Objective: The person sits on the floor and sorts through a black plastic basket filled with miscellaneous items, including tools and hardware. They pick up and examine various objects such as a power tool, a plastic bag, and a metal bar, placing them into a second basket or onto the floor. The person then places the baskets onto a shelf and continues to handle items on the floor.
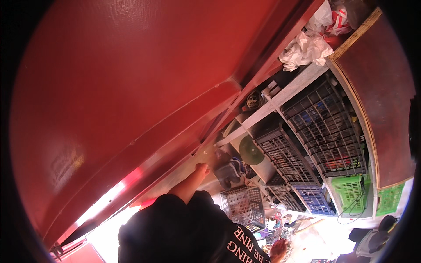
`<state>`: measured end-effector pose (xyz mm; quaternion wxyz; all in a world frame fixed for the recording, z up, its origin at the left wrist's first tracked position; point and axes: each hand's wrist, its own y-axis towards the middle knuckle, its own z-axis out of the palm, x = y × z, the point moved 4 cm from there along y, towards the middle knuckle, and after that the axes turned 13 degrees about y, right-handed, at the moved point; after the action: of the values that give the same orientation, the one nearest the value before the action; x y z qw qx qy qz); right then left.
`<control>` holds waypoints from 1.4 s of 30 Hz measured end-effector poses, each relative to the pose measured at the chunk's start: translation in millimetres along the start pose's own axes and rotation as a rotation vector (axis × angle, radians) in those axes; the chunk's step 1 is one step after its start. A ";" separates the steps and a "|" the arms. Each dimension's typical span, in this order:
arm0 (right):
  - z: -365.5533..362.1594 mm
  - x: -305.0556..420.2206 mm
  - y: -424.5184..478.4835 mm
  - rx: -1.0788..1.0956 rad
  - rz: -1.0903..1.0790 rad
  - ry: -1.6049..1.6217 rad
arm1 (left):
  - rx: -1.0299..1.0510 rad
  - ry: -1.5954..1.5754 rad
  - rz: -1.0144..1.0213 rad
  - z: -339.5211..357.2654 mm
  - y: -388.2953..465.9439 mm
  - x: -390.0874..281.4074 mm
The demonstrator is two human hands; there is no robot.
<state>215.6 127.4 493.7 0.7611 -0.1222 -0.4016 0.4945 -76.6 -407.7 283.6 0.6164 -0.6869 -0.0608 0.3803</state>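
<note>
My left hand (202, 169) extends from a black sleeve at the picture's middle, its fingers curled near the lower edge of a large, glossy red panel (131, 75). No held object shows there, but the palm is hidden. At the bottom, my right hand (278, 249) appears small and blurred beside a cluttered heap of small items (271, 227); whether it holds anything cannot be told. A black shirt (184, 227) with white lettering covers my torso. Just right of my left hand, dark shoes (227, 172) rest near a round green disc (251, 150).
Shelving on the right holds black plastic crates (329, 131), a blue crate (314, 199) and a green basket (348, 194). Another grey crate (241, 205) stands near my torso. White plastic bags (306, 49) lie at the top, beside a dark reddish board (381, 108).
</note>
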 end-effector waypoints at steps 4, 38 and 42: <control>-23.5 -2.4 7.3 -0.077 -0.002 0.067 | 0.025 0.012 0.010 -4.6 3.4 1.4; -26.2 -86.7 -95.4 -0.211 -0.169 0.301 | 0.154 0.263 0.018 2.0 21.6 -3.9; -69.2 -81.0 -106.0 -0.284 -0.218 0.344 | 0.179 0.349 0.068 19.6 2.6 12.4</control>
<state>320.4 22.1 471.0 0.8423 -0.2661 -0.3426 0.3199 -80.6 -385.7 276.6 0.6630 -0.6863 0.1044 0.2801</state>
